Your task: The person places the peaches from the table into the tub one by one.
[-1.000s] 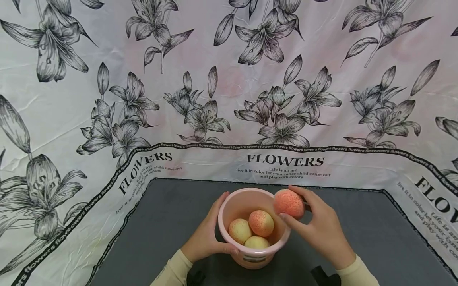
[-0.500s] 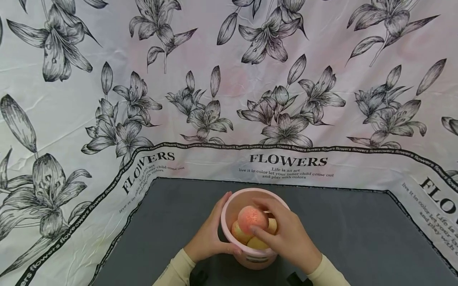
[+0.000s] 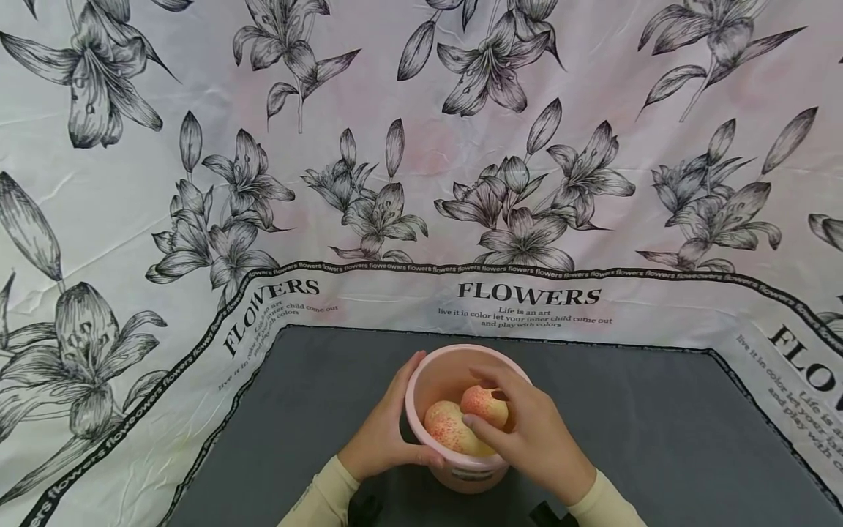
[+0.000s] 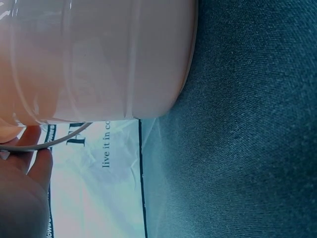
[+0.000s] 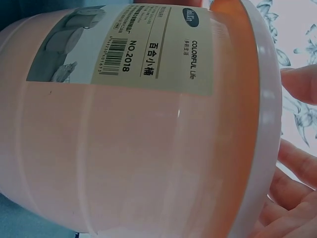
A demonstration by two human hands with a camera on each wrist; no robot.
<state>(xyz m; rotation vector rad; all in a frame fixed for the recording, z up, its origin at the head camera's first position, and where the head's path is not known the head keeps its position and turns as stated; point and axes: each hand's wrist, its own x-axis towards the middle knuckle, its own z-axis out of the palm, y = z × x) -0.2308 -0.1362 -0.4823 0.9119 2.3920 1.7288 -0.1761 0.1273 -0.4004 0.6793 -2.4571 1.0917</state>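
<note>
Lowered deeper into pink bucket point(image 3: 421, 380) since a moment ago: right hand point(image 3: 533, 439), fingers curled round reddish peach point(image 3: 484, 405), beside another peach point(image 3: 446, 424). Left hand point(image 3: 382, 439) gripping bucket's side. Standing upright on grey desk point(image 3: 658, 432).

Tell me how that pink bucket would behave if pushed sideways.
The pink bucket would probably slide rather than roll, since it stands upright on the grey mat. It looks like thin plastic, so likely light. Being narrow and loaded with peaches, it might tip without the left hand.
</note>
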